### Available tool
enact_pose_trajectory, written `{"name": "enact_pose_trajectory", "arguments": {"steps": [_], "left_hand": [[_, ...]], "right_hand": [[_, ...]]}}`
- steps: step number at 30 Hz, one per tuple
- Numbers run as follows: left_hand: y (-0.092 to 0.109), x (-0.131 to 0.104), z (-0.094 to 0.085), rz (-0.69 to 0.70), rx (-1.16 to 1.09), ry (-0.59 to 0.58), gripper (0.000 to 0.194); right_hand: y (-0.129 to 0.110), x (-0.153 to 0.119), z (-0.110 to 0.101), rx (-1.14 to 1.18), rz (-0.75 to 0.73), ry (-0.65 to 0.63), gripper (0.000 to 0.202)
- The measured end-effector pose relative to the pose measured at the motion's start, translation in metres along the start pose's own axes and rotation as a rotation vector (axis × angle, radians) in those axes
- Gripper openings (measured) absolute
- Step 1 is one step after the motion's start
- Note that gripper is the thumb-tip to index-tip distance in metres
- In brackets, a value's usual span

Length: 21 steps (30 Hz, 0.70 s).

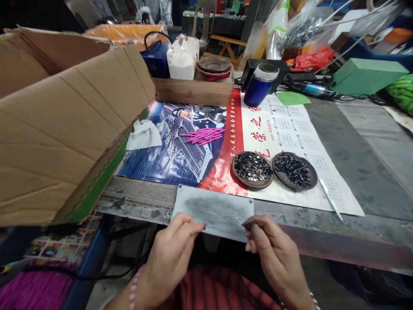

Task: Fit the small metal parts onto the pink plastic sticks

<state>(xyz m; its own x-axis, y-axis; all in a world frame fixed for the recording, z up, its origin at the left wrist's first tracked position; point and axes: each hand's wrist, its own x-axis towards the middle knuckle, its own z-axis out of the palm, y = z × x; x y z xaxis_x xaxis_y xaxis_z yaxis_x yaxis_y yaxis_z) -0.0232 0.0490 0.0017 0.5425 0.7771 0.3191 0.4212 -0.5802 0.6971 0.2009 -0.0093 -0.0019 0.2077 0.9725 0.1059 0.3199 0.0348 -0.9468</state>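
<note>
A grey metal plate (214, 211) is fixed at the table's front edge, dark smudges across its middle. My left hand (172, 247) is closed in a pinch over the plate's left front part, with a tiny dark thing at the fingertips. At the plate's right front corner my right hand (274, 247) is also pinched; what it holds, if anything, is too small to name. Beyond the plate are a round dish of small metal pieces (252, 170) and a dish of dark pins (295, 171). Thin magenta sticks (204, 135) lie in a pile on the poster (161, 165).
A large cardboard box (74, 116) stands at the left. Behind the poster are a wooden box (193, 91) and a blue cup (260, 85). A white brush-like tool (331, 200) lies right of the dishes. More magenta sticks (38, 286) fill a bin at lower left.
</note>
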Motion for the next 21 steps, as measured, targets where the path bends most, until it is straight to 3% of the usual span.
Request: {"name": "enact_pose_trajectory", "arguments": {"steps": [4, 8, 10, 16, 19, 21], "left_hand": [[-0.026, 0.003, -0.024, -0.019, 0.217, -0.027, 0.03], [-0.037, 0.007, -0.037, 0.005, 0.364, -0.141, 0.028], [-0.033, 0.014, -0.032, 0.024, 0.343, -0.201, 0.026], [0.0, 0.046, 0.011, 0.164, 0.319, -0.366, 0.024], [0.0, 0.045, 0.004, 0.134, 0.239, -0.383, 0.027], [-0.007, 0.037, -0.009, 0.056, 0.215, -0.317, 0.031]], "right_hand": [[0.012, -0.002, -0.013, 0.002, 0.013, 0.125, 0.015], [0.021, -0.004, -0.015, -0.036, -0.026, 0.151, 0.013], [0.023, -0.003, -0.013, -0.059, -0.059, 0.163, 0.012], [0.02, 0.003, -0.006, -0.141, -0.128, 0.208, 0.013], [0.022, 0.0, -0.008, -0.134, -0.134, 0.203, 0.013], [0.025, -0.004, -0.009, -0.105, -0.145, 0.194, 0.013]]}}
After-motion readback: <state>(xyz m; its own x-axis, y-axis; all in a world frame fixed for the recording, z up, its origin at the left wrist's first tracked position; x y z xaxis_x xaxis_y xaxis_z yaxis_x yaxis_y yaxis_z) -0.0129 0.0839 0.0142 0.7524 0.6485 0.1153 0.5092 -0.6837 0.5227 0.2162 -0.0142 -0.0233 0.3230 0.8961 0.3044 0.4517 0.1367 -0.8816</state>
